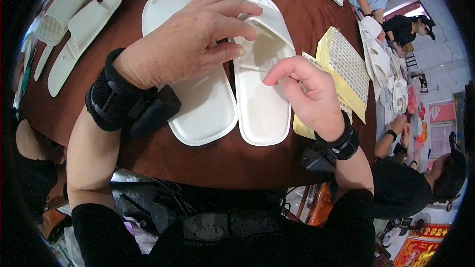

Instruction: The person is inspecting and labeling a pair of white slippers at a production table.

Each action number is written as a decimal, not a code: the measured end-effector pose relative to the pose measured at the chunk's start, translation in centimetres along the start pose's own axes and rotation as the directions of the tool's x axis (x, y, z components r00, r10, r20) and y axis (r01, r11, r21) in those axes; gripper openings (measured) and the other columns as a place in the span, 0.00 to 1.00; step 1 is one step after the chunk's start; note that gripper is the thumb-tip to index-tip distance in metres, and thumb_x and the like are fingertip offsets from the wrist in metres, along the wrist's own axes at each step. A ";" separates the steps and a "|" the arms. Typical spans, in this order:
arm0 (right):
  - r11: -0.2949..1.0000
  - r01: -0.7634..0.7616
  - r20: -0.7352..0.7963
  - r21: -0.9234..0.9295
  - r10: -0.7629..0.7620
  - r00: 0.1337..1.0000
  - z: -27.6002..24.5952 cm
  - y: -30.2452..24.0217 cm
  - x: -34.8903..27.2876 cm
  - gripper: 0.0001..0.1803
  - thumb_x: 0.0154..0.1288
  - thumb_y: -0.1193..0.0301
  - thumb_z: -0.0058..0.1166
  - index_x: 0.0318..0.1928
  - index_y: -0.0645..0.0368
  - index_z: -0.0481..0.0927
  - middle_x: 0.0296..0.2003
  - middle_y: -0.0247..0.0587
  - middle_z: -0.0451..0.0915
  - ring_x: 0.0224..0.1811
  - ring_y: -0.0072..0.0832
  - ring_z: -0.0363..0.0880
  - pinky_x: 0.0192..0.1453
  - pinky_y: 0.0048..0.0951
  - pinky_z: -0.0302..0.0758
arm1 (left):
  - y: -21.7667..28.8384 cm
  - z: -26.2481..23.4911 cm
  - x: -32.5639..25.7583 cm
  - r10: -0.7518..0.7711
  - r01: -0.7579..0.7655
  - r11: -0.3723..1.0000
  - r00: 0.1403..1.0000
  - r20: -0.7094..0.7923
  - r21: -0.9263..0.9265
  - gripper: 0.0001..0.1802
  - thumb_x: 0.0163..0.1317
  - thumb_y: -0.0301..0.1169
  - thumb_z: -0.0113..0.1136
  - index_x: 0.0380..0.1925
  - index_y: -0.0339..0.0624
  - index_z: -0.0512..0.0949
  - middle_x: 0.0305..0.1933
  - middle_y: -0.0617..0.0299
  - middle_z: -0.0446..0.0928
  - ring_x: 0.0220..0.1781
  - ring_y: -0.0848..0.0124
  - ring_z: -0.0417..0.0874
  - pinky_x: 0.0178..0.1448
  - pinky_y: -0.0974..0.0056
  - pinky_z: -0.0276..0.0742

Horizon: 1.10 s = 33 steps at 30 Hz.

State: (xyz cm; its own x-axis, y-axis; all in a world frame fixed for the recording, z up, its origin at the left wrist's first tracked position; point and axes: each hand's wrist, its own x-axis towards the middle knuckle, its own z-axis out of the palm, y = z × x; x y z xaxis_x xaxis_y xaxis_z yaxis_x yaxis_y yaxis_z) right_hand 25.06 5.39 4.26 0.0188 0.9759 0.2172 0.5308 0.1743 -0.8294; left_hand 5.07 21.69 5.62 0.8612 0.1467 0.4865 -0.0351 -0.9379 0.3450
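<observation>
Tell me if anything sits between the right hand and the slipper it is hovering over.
Nothing visible does. The right hand, thumb and forefinger pinched together, hangs just above the sole of the right-side slipper with only open air between them. The left hand rests on that slipper's strap, off to the side, and the sticker sheet lies beyond it.

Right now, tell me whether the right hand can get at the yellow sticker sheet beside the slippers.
Probably yes. The right hand hovers partly over the yellow sticker sheet, which lies flat beside the right slipper with nothing on top of it.
</observation>
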 end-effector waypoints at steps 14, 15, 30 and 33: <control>0.998 -0.065 0.046 0.018 0.064 0.997 -0.6 -0.3 0.3 0.09 0.61 0.83 0.45 0.36 0.61 0.78 0.29 0.35 0.79 0.32 0.20 0.77 0.36 0.22 0.73 | 0.0 -0.1 0.1 0.010 -0.010 1.000 1.000 0.001 -0.004 0.15 0.56 0.24 0.60 0.46 0.41 0.79 0.65 0.54 0.70 0.59 0.55 0.72 0.63 0.56 0.64; 0.995 -0.098 0.060 0.030 0.096 0.994 -0.6 -0.4 0.2 0.09 0.60 0.84 0.45 0.36 0.61 0.78 0.29 0.35 0.79 0.32 0.20 0.77 0.36 0.22 0.73 | 0.0 -0.2 0.1 0.010 -0.010 1.000 1.000 0.001 -0.008 0.15 0.56 0.24 0.60 0.46 0.40 0.79 0.65 0.54 0.70 0.59 0.55 0.73 0.62 0.56 0.64; 0.992 -0.094 0.035 0.087 0.092 0.995 -0.3 -0.1 0.4 0.09 0.62 0.83 0.44 0.36 0.61 0.77 0.29 0.31 0.78 0.30 0.15 0.73 0.34 0.18 0.70 | -0.1 0.0 -0.1 0.007 -0.007 1.000 1.000 0.000 0.001 0.15 0.56 0.24 0.60 0.46 0.41 0.79 0.65 0.55 0.70 0.58 0.55 0.73 0.62 0.56 0.65; 0.996 -0.070 0.055 0.047 0.067 0.996 -0.4 0.2 0.4 0.09 0.62 0.83 0.44 0.36 0.61 0.77 0.28 0.31 0.79 0.30 0.16 0.74 0.34 0.19 0.71 | -0.2 0.1 -0.1 0.009 -0.009 1.000 1.000 -0.013 -0.001 0.15 0.55 0.23 0.61 0.45 0.40 0.79 0.64 0.55 0.71 0.58 0.55 0.73 0.62 0.56 0.65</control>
State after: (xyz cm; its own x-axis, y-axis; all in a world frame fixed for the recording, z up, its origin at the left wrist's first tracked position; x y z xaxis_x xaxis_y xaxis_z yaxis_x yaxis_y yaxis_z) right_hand 25.48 5.82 4.38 0.0079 0.9912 0.1321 0.4879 0.1115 -0.8657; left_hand 5.03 21.80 5.46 0.8541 0.1422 0.5003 -0.0435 -0.9390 0.3412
